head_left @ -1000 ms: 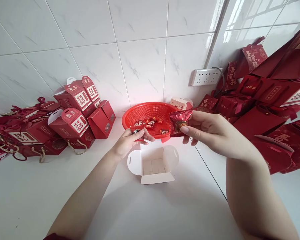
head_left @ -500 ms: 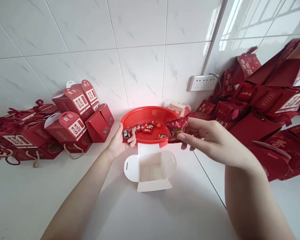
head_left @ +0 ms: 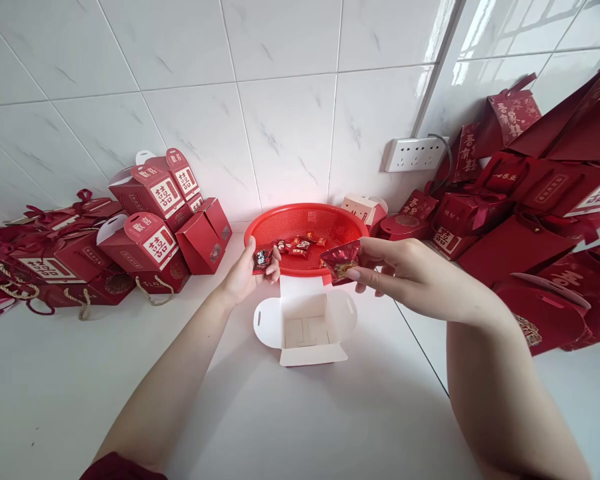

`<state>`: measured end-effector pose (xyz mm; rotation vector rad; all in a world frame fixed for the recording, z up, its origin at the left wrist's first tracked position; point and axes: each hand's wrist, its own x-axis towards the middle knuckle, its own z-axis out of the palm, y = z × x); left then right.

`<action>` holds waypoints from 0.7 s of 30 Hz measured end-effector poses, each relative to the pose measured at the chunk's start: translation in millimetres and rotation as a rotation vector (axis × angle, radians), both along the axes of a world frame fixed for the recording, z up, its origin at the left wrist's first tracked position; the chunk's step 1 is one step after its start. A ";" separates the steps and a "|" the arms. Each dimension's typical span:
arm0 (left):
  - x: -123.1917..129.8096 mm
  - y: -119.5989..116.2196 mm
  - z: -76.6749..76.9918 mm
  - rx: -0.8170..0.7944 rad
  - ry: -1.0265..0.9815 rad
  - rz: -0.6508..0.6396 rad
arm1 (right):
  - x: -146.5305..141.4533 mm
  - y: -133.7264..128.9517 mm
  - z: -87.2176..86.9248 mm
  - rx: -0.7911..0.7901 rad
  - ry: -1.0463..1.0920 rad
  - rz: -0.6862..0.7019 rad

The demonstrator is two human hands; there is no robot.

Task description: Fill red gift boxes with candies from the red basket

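Between thumb and fingers, my right hand pinches a larger red wrapped candy in front of the basket's right side. My left hand is closed around a small dark red wrapped candy at the basket's left rim. Several small wrapped candies lie inside the red plastic basket behind my hands. Below and between the hands, a white-lined gift box stands on the counter with its flaps spread; no candy shows inside it.
Stacked red gift boxes line the left side by the tiled wall. More red boxes and bags are piled at the right. A white power strip with a cable is against the wall, and a pale box stands behind the basket.
My right hand has moved a little left with its candy, closer to above the box. My left hand still holds its candy. The view has shifted slightly.
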<state>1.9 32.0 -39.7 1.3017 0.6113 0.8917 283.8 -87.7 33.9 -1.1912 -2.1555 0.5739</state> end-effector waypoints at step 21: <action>2.3 -59.3 59.6 0.320 0.417 -0.060 | -32.8 25.4 -28.8 -0.199 -0.080 0.179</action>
